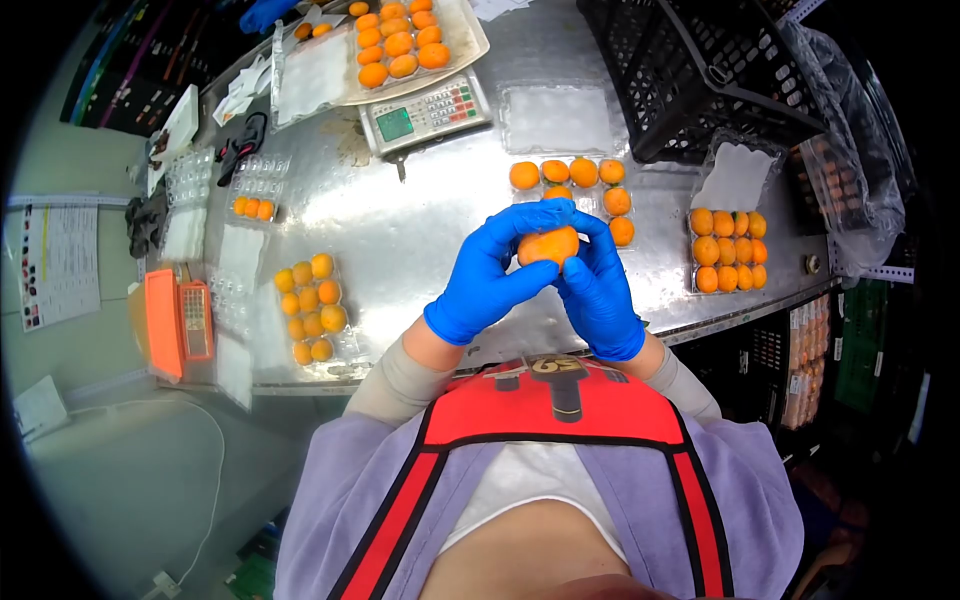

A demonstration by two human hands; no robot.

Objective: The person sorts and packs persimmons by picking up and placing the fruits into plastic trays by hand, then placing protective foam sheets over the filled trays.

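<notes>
Between my two blue-gloved hands is an orange mandarin (pixel 548 246), raised above the front of the metal table. My left hand (pixel 484 268) wraps its left side, with thumb beneath and fingers over the top. From the right, my right hand (pixel 602 296) closes on the same fruit with thumb and fingertips. Just beyond the hands lies a clear plastic tray (pixel 629 205), partly hidden by them, with mandarins along its back row and right side.
Filled trays of mandarins (pixel 312 310) and mandarins (pixel 728 250) lie left and right. A digital scale (pixel 428 112) bears more mandarins (pixel 400 44). At the back right stands a black crate (pixel 690 85). An orange device (pixel 165 325) sits at the left edge. An open lid (pixel 556 118) lies behind.
</notes>
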